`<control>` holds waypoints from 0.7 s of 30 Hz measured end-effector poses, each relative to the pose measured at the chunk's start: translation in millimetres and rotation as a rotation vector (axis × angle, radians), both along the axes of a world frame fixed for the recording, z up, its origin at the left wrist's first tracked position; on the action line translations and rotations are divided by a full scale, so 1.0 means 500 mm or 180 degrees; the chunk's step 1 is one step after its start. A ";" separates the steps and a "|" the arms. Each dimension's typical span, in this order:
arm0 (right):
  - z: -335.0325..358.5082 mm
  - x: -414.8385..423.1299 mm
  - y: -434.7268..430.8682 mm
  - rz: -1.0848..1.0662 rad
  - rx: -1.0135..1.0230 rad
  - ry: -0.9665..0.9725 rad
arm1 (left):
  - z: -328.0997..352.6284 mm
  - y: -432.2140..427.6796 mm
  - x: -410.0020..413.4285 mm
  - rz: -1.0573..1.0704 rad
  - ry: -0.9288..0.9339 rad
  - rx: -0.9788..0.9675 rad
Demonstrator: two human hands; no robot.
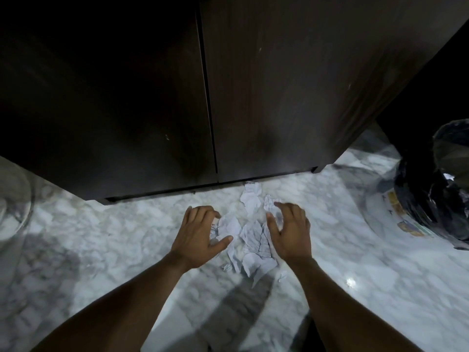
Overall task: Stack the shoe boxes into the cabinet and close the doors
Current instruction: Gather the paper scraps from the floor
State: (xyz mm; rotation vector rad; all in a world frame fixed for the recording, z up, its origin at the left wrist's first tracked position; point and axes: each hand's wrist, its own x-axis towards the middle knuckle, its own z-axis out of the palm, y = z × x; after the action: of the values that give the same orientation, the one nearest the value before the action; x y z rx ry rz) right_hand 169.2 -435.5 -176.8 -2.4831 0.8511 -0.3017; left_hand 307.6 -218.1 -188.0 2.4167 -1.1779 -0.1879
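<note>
Left of the cabinet (127,97), a pale rounded thing (12,207), too blurred to name, is sitting on the marble floor (380,288). The cabinet is standing dark and upright, its left door (114,110) and right door (291,85) lying shut, with only a thin seam between them. Just in front of its base, the left hand (200,232) is reaching down with thumb spread and fingers loosely bent, gripping nothing, its tips at the edge of a heap of crumpled white paper (253,237). The right hand (291,232) is hovering over the paper's other side, fingers stretched, thumb wide, holding nothing. Right of the cabinet, a black plastic bag (431,186) is resting on the floor.
</note>
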 end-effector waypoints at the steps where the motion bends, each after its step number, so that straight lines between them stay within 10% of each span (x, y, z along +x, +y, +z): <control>1: 0.006 0.029 -0.012 0.0141 0.0042 0.0269 | 0.003 -0.006 0.001 -0.0102 0.0067 0.0156; 9: 0.025 0.168 -0.011 0.1396 0.0204 0.1743 | 0.007 -0.022 -0.032 -0.0367 0.0531 0.1076; 21: 0.035 0.060 -0.008 0.1365 -0.0135 0.1132 | -0.002 0.055 -0.055 0.0005 0.0100 0.0913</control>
State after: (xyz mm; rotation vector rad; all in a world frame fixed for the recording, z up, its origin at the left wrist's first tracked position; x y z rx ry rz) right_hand 199.2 -439.3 -159.5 -2.7191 0.4178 0.2793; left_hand 280.3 -190.5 -189.0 2.6482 -1.2053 -0.4190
